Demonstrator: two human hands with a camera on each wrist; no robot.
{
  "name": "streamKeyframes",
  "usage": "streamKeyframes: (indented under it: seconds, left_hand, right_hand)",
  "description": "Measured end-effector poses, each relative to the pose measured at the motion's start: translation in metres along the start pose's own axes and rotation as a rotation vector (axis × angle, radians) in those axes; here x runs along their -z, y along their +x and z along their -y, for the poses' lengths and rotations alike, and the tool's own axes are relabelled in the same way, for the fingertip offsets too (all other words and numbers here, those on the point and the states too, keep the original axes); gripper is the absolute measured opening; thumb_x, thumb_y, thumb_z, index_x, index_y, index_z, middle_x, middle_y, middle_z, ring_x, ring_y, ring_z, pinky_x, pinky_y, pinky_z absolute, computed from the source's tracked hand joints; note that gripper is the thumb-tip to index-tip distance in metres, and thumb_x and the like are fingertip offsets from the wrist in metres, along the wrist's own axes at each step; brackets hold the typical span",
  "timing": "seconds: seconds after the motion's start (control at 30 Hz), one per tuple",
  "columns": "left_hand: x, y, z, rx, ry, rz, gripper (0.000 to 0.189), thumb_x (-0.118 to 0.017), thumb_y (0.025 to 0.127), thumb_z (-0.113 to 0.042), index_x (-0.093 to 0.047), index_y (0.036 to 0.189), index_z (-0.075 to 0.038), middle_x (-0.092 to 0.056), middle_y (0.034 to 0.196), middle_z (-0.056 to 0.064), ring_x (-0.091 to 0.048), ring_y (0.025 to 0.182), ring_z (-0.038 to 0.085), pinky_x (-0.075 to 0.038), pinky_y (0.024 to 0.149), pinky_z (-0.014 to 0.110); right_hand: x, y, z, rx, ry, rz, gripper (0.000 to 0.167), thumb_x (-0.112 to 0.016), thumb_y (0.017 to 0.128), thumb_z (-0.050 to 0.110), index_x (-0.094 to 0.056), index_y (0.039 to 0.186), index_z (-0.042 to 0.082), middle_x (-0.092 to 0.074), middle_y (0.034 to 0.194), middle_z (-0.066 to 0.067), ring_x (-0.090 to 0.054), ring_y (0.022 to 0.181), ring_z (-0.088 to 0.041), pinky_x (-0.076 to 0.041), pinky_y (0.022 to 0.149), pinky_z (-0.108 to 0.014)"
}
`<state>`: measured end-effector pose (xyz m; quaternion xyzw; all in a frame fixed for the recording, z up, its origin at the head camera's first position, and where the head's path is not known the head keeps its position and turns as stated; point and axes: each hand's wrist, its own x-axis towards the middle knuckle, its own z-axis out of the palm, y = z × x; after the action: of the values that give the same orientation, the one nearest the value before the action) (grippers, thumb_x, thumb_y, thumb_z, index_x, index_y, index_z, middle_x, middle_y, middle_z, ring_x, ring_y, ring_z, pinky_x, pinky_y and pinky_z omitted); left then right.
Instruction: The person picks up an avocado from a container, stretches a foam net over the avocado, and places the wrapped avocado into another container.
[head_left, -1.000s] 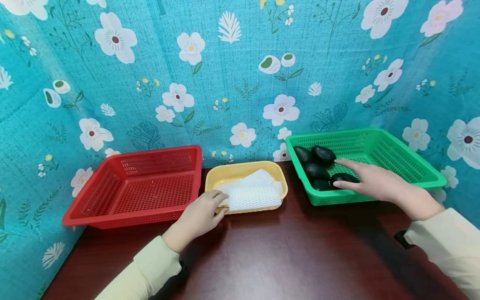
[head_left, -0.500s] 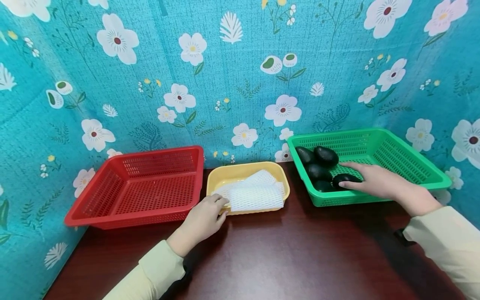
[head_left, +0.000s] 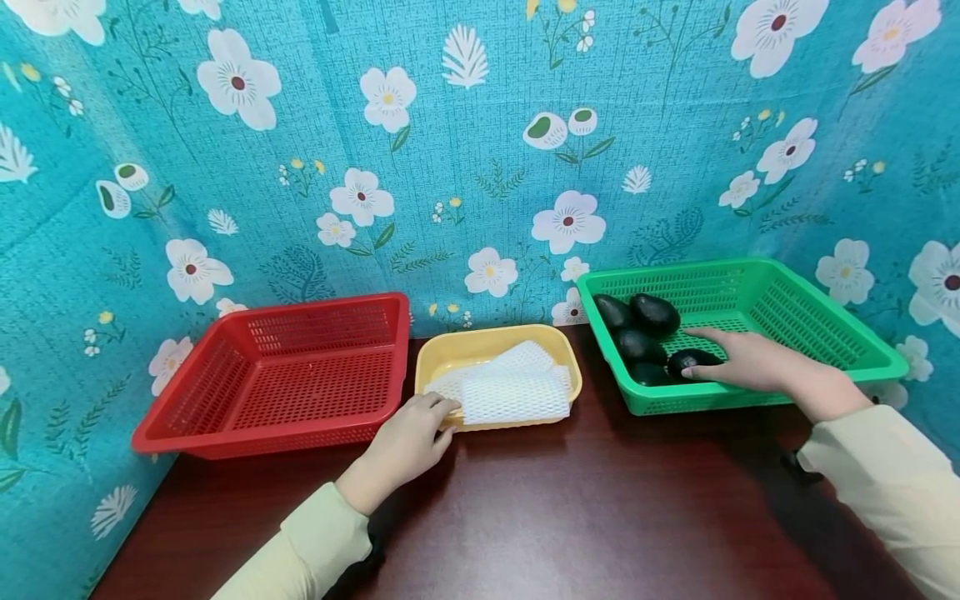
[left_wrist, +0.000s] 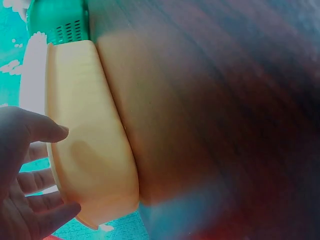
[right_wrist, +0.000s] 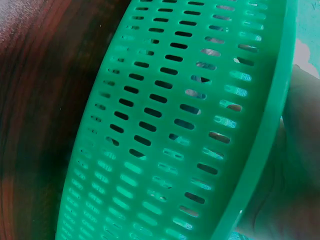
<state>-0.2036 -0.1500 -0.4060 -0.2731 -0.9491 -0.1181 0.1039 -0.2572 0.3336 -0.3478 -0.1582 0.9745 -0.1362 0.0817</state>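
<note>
In the head view my left hand (head_left: 408,437) lies over the near left rim of the yellow tray (head_left: 442,343). Its fingers reach beside the white foam net sleeves (head_left: 513,392) in that tray. The left wrist view shows the thumb (left_wrist: 47,129) outside the tray wall and the other fingers across the rim. My right hand (head_left: 753,360) reaches into the green basket (head_left: 817,329) and grips a dark avocado (head_left: 686,363) between thumb and fingers. Several more avocados (head_left: 654,314) sit along the basket's left side. In the right wrist view the basket wall (right_wrist: 165,125) covers most of that hand.
A red basket (head_left: 300,437) stands at the left, close to the yellow tray. All three containers rest on a dark brown table (head_left: 540,517). Behind them hangs a blue flowered cloth (head_left: 450,150). The baskets' raised rims stand up around their contents.
The right hand's fingers have drawn in closer around the near avocado, which has tipped slightly. The left hand stays at the yellow tray. The whole head view has shifted slightly.
</note>
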Motion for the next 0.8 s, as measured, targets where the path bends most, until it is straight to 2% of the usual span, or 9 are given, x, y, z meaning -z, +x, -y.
streamKeyframes:
  seconds: [0.33,0.57,0.8]
  left_hand:
    - [-0.004,0.003,0.007,-0.023,-0.027,-0.022,0.019,-0.079,0.087,0.0,-0.076,0.105,-0.005,-0.069,0.095,0.007,-0.066,0.092,0.025,-0.058,0.082,0.038]
    - [-0.004,0.003,0.007,-0.014,-0.037,-0.017,0.02,-0.078,0.087,0.003,-0.076,0.105,-0.005,-0.071,0.094,0.008,-0.066,0.091,0.026,-0.058,0.082,0.038]
    - [-0.004,0.004,0.007,-0.01,-0.027,-0.008,0.019,-0.078,0.087,0.003,-0.076,0.105,-0.005,-0.072,0.095,0.009,-0.066,0.093,0.027,-0.058,0.085,0.039]
  right_hand:
    - [0.003,0.006,-0.002,-0.015,0.037,0.068,0.091,-0.073,0.093,0.047,-0.033,0.151,-0.011,-0.037,0.146,-0.044,-0.045,0.124,-0.063,-0.048,0.089,-0.066]
    - [0.004,0.014,-0.003,-0.01,0.034,0.131,0.089,-0.076,0.092,0.038,-0.031,0.151,-0.013,-0.036,0.144,-0.047,-0.044,0.124,-0.064,-0.048,0.089,-0.066]
    - [0.001,0.023,-0.011,0.001,0.067,0.158,0.084,-0.078,0.091,0.024,-0.032,0.149,-0.014,-0.032,0.145,-0.048,-0.04,0.126,-0.065,-0.047,0.091,-0.066]
